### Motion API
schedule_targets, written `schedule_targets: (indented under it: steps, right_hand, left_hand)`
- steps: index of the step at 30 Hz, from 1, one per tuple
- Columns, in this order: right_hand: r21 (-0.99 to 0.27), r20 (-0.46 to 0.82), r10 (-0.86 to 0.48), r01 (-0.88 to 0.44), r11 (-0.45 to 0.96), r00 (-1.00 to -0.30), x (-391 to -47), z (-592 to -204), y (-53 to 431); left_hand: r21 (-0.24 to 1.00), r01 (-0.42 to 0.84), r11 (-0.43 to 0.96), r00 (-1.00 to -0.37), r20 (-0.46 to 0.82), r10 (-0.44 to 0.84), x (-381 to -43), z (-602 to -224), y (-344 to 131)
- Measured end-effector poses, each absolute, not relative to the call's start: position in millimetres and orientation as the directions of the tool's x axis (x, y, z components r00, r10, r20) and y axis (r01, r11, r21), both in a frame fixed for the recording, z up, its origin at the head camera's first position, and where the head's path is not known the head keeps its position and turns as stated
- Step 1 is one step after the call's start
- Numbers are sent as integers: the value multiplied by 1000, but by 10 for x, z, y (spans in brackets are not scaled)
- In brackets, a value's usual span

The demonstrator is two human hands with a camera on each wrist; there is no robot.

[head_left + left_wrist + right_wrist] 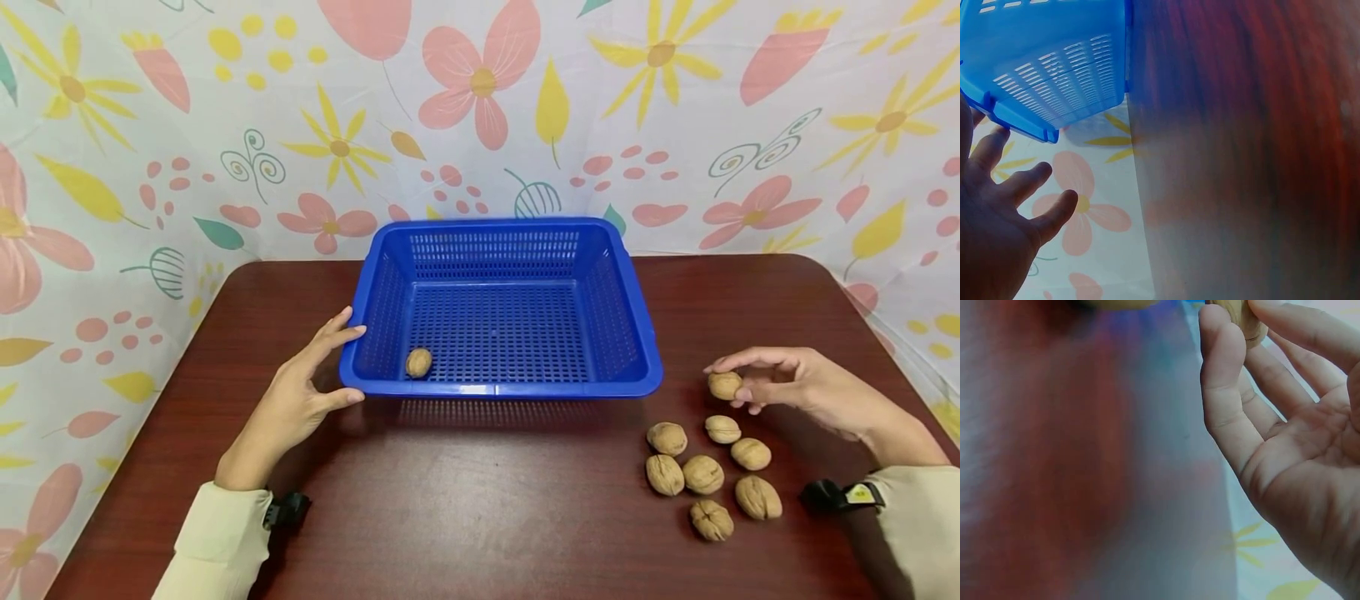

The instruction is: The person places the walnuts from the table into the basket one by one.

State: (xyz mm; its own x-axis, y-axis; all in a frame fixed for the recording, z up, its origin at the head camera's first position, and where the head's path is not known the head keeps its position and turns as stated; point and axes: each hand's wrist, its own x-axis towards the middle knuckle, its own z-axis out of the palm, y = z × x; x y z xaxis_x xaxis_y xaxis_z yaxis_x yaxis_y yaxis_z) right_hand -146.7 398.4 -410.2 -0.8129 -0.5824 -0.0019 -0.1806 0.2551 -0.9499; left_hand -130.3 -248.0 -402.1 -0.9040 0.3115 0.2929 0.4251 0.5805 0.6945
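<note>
A blue plastic basket (495, 389) with slotted walls stands at the middle of the table. One walnut (418, 362) lies inside it, at the near left corner. My left hand (300, 396) touches the basket's left rim with thumb and fingers spread; in the left wrist view its fingers (1054, 215) reach out beside the basket wall (1060, 81). To the right of the basket, my right hand (817, 392) pinches a walnut (724, 385) between thumb and fingertips. The right wrist view shows part of that walnut (1244, 322) at the top edge, between the fingertips.
Several loose walnuts (703, 475) lie in a cluster on the dark brown table (480, 500), just below and left of my right hand. A floral cloth (480, 125) hangs behind the table and down its left side. Each wrist wears a black strap (287, 509).
</note>
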Motion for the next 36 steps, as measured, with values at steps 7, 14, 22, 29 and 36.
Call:
schedule_targets:
  steps: [7, 14, 22, 29, 36]
  right_hand:
    - [-915, 16, -579, -246, 321, -815, -1570, -3800, 3858]
    - [-913, 56, -607, -287, 289, -792, -1710, -3445, 3621]
    - [-935, 74, -625, -271, 227, -777, -1825, -3143, 3257]
    - [-944, 44, -650, -244, 221, -759, -1954, -2917, 2880]
    - [-936, -30, -679, -218, 276, -733, -2109, -2783, 2443]
  left_hand:
    - [699, 431, 570, -901, 297, 317, -1307, -4036, -2488]
    - [704, 426, 569, -903, 291, 316, -1301, -4043, -2492]
    - [699, 427, 574, -903, 295, 312, -1306, -4035, -2480]
    - [694, 426, 581, -904, 293, 312, -1304, -4049, -2476]
    - [688, 427, 587, -904, 302, 303, -1303, -4047, -2497]
